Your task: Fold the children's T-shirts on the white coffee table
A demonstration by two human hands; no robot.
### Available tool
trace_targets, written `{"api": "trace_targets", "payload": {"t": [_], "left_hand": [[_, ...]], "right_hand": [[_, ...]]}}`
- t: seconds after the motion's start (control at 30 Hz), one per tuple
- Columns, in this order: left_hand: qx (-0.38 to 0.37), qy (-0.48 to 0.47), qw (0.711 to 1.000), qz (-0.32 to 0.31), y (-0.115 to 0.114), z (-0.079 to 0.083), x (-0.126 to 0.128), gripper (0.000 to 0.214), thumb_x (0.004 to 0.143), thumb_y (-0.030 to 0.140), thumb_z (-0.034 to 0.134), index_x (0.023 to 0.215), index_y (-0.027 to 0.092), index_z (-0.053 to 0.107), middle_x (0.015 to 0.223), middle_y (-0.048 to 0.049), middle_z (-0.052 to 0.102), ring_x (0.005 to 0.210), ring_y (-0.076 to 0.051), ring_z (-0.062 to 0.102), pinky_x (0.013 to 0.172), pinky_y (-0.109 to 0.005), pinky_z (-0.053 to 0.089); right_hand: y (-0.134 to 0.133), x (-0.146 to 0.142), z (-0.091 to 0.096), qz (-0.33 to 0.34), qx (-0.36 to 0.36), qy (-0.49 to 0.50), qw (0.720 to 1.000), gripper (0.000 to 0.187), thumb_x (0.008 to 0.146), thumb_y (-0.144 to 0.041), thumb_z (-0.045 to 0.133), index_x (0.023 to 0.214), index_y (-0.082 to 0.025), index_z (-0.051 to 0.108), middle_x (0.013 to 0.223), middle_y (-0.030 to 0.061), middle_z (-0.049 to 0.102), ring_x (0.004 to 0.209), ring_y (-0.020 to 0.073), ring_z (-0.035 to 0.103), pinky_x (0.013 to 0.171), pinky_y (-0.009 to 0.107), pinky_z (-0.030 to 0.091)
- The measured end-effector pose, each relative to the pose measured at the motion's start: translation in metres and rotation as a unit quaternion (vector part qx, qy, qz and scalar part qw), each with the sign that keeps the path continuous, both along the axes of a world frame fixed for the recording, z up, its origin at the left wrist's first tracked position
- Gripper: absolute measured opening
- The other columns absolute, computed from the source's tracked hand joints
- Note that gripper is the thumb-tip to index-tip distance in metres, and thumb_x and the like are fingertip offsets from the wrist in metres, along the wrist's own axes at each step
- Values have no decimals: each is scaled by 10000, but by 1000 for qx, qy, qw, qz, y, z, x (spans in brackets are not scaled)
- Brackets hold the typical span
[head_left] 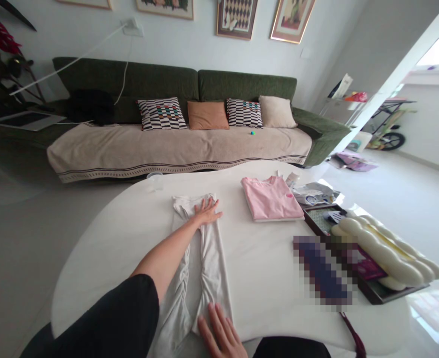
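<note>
A pair of light grey trousers (214, 263) lies lengthwise on the white table (107, 258), waist at the far end and both legs running towards me. Creases and gathers run along the inner sides of the legs. My left hand (207, 213) rests flat on the upper right part of the trousers, fingers spread. Close to the near table edge, my right hand (222, 332) lies on the lower end of the right leg, its fingers stretched out. Neither hand grips anything. A folded pink T-shirt (272, 199) lies to the right of the trousers.
A clear cup (155, 181) stands at the table's far left. On the right are a plastic packet (314, 193), a dark-rimmed tray (380, 298) with a cream puffy tissue-box cover (387, 248), and a blurred-out dark item (322, 271). Behind the table stands a green sofa (242, 82).
</note>
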State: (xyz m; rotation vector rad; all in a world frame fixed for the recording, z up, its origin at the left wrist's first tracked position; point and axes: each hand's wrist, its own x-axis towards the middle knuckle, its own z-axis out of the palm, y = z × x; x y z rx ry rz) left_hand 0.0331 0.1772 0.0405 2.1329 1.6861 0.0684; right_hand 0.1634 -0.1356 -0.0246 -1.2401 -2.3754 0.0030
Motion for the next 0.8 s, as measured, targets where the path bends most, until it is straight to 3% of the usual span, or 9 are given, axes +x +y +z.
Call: {"api": "trace_targets", "payload": {"t": [0.1, 0.17, 0.23, 0.37, 0.47, 0.57, 0.67, 0.8], "left_hand": [[59, -28, 998, -25, -28, 27, -9, 636, 844, 529, 293, 1395, 259, 123, 1464, -70, 66, 1329, -294, -9, 1000, -596, 46], [115, -50, 991, -53, -67, 38, -23, 629, 858, 498, 296, 1398, 223, 129, 1464, -77, 69, 1334, -258, -16, 1039, -528, 72], [122, -69, 985, -99, -121, 43, -41, 638, 855, 498, 310, 1397, 203, 150, 1463, -84, 77, 1336, -241, -2, 1062, -461, 114], [61, -77, 981, -167, -236, 32, -82, 719, 807, 535, 408, 1400, 258, 110, 1462, -68, 81, 1333, -265, 47, 1066, -453, 146], [21, -37, 982, -182, -296, 14, -103, 902, 696, 556, 565, 1395, 302, 55, 1464, -63, 28, 1326, -310, 46, 1045, -508, 161], [37, 39, 987, -151, -325, -4, -108, 941, 692, 304, 639, 1389, 311, 6, 1466, -43, -5, 1330, -292, 16, 1046, -508, 148], [65, 99, 985, -123, -333, -13, -104, 919, 685, 9, 503, 1384, 323, -4, 1466, -10, -19, 1336, -230, -11, 1065, -463, 121], [66, 103, 985, -126, -338, -7, -102, 879, 691, -3, 456, 1384, 331, 31, 1465, -2, -15, 1334, -235, -17, 1052, -489, 142]], "right_hand": [[15, 10, 34, 22, -73, 3, 997, 792, 722, -396, 565, 1394, -185, 203, 1371, 107, 310, 1231, 266, 347, 892, 348, 440], [23, 12, 52, 15, -114, -4, 993, 923, 663, -447, 603, 1404, -148, 140, 1410, 127, 205, 1279, 305, 230, 943, 433, 379], [27, 11, 60, 23, -143, -13, 989, 977, 640, -457, 618, 1407, -147, 98, 1427, 128, 142, 1301, 310, 152, 976, 476, 319], [26, 6, 57, 56, -175, -37, 982, 1050, 596, -487, 646, 1407, -145, 73, 1436, 135, 97, 1315, 303, 84, 1007, 493, 245], [24, 0, 56, 37, -210, -71, 974, 1115, 530, -451, 690, 1404, -125, 81, 1443, 136, 50, 1319, 304, 19, 1026, 498, 189], [24, -5, 57, 9, -246, -131, 960, 1114, 484, -258, 689, 1401, -103, 76, 1447, 119, -11, 1318, 287, -59, 1052, 472, 124], [21, -7, 56, -7, -225, -169, 960, 1065, 464, -55, 549, 1402, -112, 46, 1449, 86, -62, 1316, 245, -102, 1069, 415, 97], [11, -1, 53, -1, -196, -184, 963, 1010, 474, 22, 420, 1405, -163, 77, 1456, 64, -3, 1324, 223, -44, 1055, 390, 183]]}}
